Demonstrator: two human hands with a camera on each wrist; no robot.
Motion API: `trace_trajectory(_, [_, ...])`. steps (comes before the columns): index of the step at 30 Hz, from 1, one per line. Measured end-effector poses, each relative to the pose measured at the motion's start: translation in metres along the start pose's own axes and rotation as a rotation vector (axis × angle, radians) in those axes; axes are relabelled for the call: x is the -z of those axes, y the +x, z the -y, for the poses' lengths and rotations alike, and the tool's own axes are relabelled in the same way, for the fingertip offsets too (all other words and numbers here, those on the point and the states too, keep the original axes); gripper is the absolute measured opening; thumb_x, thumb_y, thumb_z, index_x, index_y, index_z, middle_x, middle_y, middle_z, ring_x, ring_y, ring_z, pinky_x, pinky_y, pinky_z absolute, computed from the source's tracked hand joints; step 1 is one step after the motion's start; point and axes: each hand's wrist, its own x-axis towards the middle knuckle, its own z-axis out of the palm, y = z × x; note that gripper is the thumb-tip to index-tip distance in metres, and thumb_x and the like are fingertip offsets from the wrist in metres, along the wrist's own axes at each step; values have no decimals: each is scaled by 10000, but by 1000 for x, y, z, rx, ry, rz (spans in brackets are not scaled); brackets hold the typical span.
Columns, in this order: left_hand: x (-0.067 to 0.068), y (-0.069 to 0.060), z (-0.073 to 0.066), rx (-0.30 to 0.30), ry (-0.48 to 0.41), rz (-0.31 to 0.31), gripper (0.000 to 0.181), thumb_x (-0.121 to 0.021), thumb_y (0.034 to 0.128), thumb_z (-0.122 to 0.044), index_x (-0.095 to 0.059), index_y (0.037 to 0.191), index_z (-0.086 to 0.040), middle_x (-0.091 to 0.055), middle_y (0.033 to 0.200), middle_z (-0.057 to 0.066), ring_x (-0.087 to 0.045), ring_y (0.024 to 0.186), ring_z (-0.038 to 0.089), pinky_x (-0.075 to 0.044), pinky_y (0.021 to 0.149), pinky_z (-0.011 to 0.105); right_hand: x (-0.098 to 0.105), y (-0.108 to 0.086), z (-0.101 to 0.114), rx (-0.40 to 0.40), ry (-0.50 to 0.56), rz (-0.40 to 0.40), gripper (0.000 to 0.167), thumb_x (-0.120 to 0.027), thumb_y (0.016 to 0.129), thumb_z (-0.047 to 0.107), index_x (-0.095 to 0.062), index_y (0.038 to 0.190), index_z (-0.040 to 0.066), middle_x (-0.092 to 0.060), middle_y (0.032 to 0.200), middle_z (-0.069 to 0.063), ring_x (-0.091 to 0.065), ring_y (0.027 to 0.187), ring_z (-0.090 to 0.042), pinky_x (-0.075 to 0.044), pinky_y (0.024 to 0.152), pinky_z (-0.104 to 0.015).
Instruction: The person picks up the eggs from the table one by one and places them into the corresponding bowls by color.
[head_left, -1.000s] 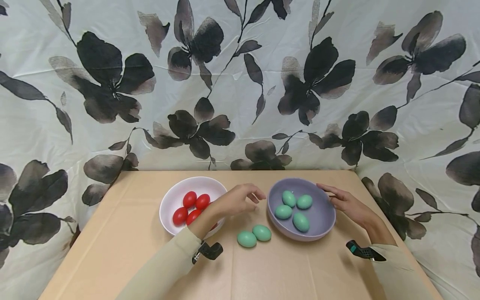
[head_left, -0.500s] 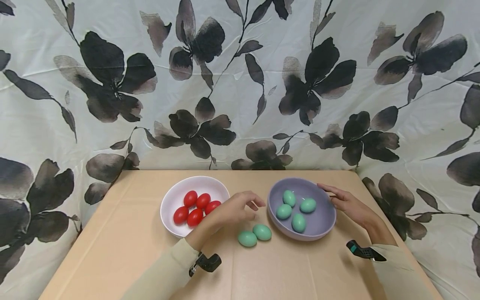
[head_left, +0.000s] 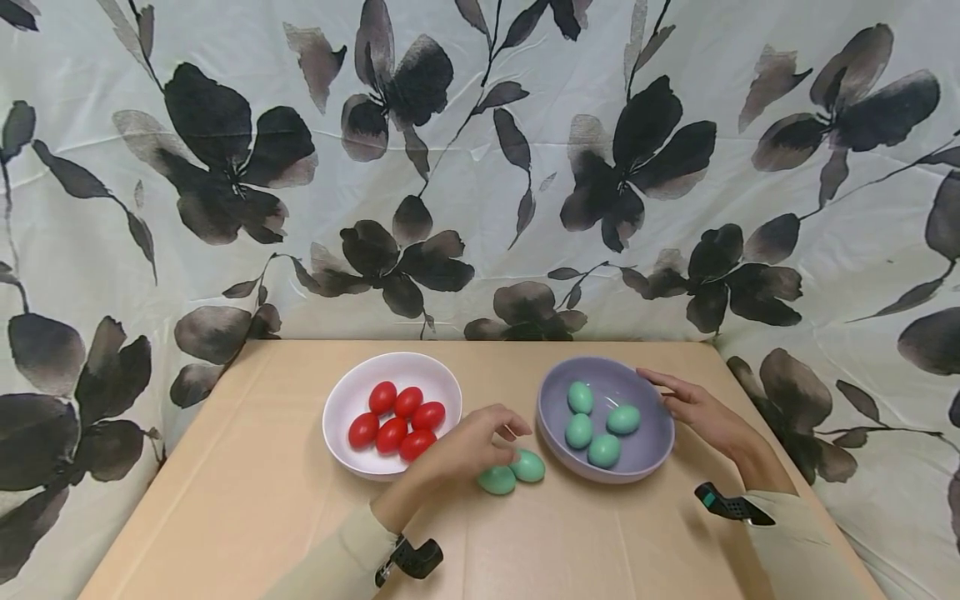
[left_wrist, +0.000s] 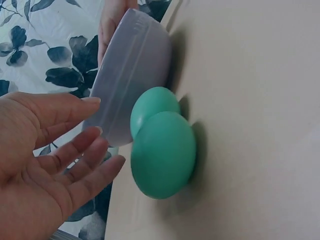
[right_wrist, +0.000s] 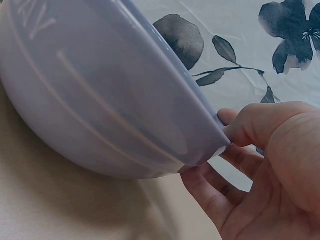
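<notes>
Over the table, my left hand hovers just above two mint-green eggs, fingers apart and loosely bent, holding nothing. In the left wrist view its fingertips are close to the nearer egg, with the farther egg partly behind it. A purple bowl stands to the right with several green eggs inside. At its right side my right hand holds the rim between thumb and fingers, as the right wrist view shows. A white bowl at left contains several red eggs.
Both bowls stand on a light tan table. Behind it hangs a white cloth with dark flowers. Each wrist wears a black camera strap, such as the left wrist device.
My left hand has come down and nearer to the two loose green eggs. Eggs inside the purple bowl have rolled a little. My right hand stays at the rim.
</notes>
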Motion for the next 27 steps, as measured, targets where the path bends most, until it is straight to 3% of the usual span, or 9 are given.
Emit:
trace_trajectory(11, [-8, -15, 7, 24, 35, -17, 383, -734, 881, -103, -665, 1256, -135, -645, 1231, 9, -601, 1179, 224, -510, 1011, 388, 0, 0, 1, 5, 7, 7, 485, -452, 1082, 159, -399, 1561, 107, -352, 1619, -166, -266, 1483, -368, -365, 993, -85])
trace_trajectory(20, [-10, -23, 15, 31, 85, 29, 397, -749, 852, -41, -665, 1238, -83, -652, 1167, 20, -603, 1112, 182, -503, 1010, 349, 2, 0, 0, 9, 7, 8, 486, -451, 1078, 134, -402, 1562, 117, -354, 1622, -147, -308, 1467, -167, -367, 995, -91])
trace_trajectory(27, [-12, -26, 18, 50, 114, 20, 322, -786, 831, -70, -695, 1139, -67, -663, 1050, -26, -614, 1002, 124, -513, 961, 334, 2, 1, -1, 18, 8, 10, 487, -449, 1080, 136, -397, 1564, 114, -352, 1622, -152, -312, 1454, -95, -364, 997, -88])
